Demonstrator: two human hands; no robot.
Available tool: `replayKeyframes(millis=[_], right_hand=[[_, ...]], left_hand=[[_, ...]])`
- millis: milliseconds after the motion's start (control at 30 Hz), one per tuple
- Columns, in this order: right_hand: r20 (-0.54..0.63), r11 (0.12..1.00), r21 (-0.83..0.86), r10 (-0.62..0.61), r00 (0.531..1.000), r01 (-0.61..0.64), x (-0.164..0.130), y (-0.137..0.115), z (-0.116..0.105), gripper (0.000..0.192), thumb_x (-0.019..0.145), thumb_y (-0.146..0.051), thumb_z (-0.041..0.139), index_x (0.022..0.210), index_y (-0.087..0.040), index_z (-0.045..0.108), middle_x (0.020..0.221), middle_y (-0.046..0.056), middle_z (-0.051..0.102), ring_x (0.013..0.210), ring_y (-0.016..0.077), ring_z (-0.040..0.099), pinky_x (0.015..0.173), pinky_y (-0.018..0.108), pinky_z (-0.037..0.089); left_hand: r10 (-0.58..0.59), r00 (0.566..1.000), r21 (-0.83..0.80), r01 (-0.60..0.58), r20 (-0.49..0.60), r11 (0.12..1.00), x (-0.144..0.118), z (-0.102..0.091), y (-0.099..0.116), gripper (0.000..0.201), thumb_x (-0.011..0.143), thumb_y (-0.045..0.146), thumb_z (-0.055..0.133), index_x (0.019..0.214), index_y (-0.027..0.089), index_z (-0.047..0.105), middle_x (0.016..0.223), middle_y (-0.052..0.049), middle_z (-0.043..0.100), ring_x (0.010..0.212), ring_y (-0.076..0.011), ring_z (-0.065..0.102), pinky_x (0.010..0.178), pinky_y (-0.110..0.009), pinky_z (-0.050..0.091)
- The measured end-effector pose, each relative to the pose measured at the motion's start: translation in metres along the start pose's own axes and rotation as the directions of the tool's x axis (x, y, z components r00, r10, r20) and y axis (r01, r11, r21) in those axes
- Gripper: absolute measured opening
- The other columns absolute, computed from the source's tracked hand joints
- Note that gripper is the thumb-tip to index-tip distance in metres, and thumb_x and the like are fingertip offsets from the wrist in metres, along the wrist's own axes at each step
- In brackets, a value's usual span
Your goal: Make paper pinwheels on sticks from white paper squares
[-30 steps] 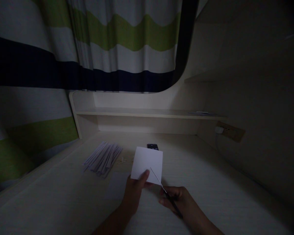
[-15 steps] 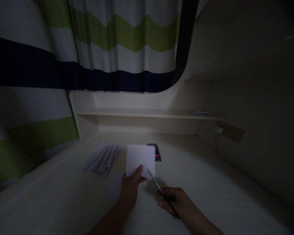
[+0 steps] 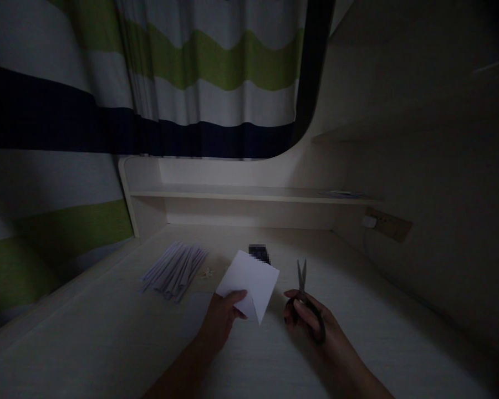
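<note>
No text, label or number can be read; the scene is too dim.

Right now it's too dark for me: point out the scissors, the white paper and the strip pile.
scissors [image 3: 301,275], head view, on the blades
white paper [image 3: 249,280], head view, sheet's middle
strip pile [image 3: 175,268], head view, pile's middle

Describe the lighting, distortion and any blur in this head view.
Head view: very dim, with corners falling to black; the brightest things are the white paper in the left hand and the desk around it. Wide-angle bending curves the striped curtain. A pixelated patch hides the dark phone; scissors stay sharp.
</note>
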State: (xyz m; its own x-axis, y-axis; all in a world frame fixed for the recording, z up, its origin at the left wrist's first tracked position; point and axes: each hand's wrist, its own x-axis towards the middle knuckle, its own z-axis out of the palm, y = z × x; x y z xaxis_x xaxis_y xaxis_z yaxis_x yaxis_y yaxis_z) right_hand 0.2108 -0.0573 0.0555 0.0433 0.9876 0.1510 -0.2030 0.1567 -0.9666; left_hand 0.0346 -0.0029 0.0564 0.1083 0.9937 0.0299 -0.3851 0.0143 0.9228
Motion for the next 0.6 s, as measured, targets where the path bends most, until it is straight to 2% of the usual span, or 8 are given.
replayKeyframes(millis=[100,233,333,467,600], right_hand=[[-0.081,0.996,0.077,-0.036,0.996,0.042,0.003,0.002,-0.005,0.035,0.066,-0.039,0.064,0.090,-0.015,0.056,0.067,0.004,0.058,0.063,0.0169,0.052,0.065,0.030,0.038],[-0.137,0.994,0.106,0.001,0.991,0.013,0.004,0.005,-0.007,0.035,0.060,-0.037,0.068,0.088,-0.017,0.059,0.066,0.001,0.057,0.066,0.0171,0.052,0.063,0.028,0.037],[-0.150,0.994,0.106,0.057,0.987,-0.042,0.004,0.007,-0.007,0.034,0.054,-0.031,0.073,0.083,-0.017,0.061,0.062,-0.002,0.055,0.061,0.0141,0.050,0.055,0.024,0.035],[-0.146,0.993,0.092,0.087,0.986,-0.074,0.005,0.012,-0.010,0.032,0.051,-0.023,0.075,0.079,-0.018,0.062,0.061,-0.004,0.054,0.056,0.0108,0.049,0.053,0.021,0.034],[-0.145,0.993,0.084,0.097,0.985,-0.085,0.007,0.016,-0.013,0.032,0.050,-0.019,0.075,0.079,-0.018,0.062,0.062,-0.004,0.054,0.057,0.0097,0.048,0.054,0.020,0.035]], left_hand=[[-0.091,0.973,-0.023,0.098,0.211,0.995,0.001,-0.005,-0.009,0.020,0.059,0.018,0.061,0.077,0.013,0.060,0.063,-0.002,0.061,0.055,-0.0145,0.056,0.045,-0.023,0.042],[-0.154,0.935,0.066,0.140,0.320,0.988,0.004,-0.011,-0.017,0.024,0.055,0.014,0.062,0.080,0.012,0.061,0.062,-0.002,0.061,0.061,-0.0158,0.057,0.054,-0.024,0.042],[-0.164,0.907,0.106,0.133,0.389,0.985,0.004,-0.012,-0.016,0.026,0.054,0.011,0.061,0.079,0.013,0.062,0.062,-0.002,0.062,0.063,-0.0164,0.057,0.058,-0.025,0.042],[-0.191,0.889,0.134,0.148,0.417,0.980,0.003,-0.012,-0.012,0.025,0.054,0.011,0.061,0.079,0.012,0.063,0.066,-0.003,0.063,0.065,-0.0170,0.057,0.061,-0.026,0.041],[-0.211,0.912,0.055,0.204,0.352,0.977,0.003,-0.011,-0.009,0.016,0.056,0.014,0.063,0.071,0.011,0.065,0.066,-0.005,0.064,0.061,-0.0159,0.057,0.057,-0.023,0.041]])
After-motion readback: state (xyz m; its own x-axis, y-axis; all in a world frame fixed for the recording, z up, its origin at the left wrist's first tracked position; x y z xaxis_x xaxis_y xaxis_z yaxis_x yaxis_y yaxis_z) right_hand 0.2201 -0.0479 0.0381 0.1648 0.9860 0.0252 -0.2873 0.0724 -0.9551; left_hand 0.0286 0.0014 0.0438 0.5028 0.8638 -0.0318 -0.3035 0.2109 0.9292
